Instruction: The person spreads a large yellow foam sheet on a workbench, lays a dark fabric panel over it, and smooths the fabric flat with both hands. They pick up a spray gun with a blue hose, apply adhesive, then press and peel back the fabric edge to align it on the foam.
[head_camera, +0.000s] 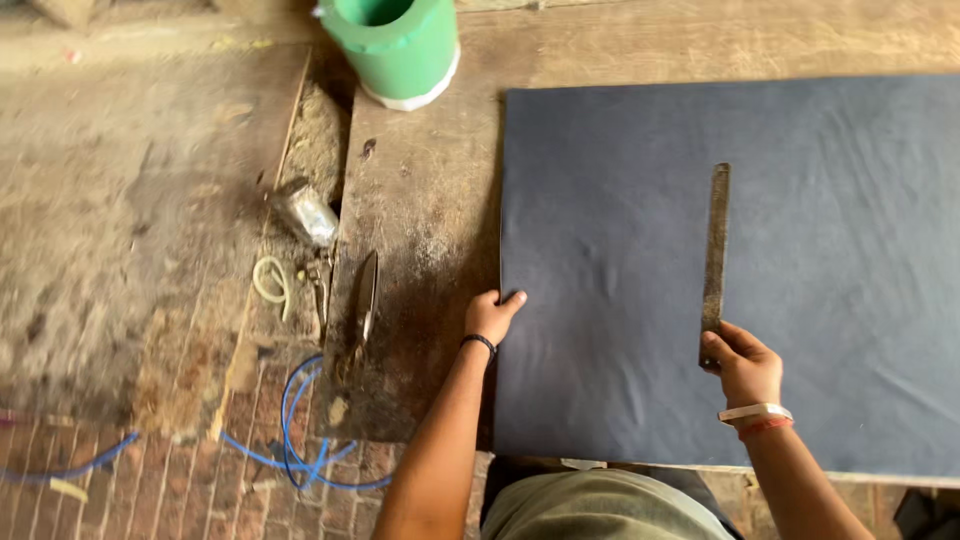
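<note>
Now ruler (714, 262) in right hand (745, 365)

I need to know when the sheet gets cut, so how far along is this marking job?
Done: the dark sheet lies spread flat on the wooden board. In hand: the left hand holds the sheet's left edge, and the right hand grips the lower end of a metal ruler lying on the sheet. Left: no line or cut shows yet, and the scissors lie untouched beside the sheet.
</note>
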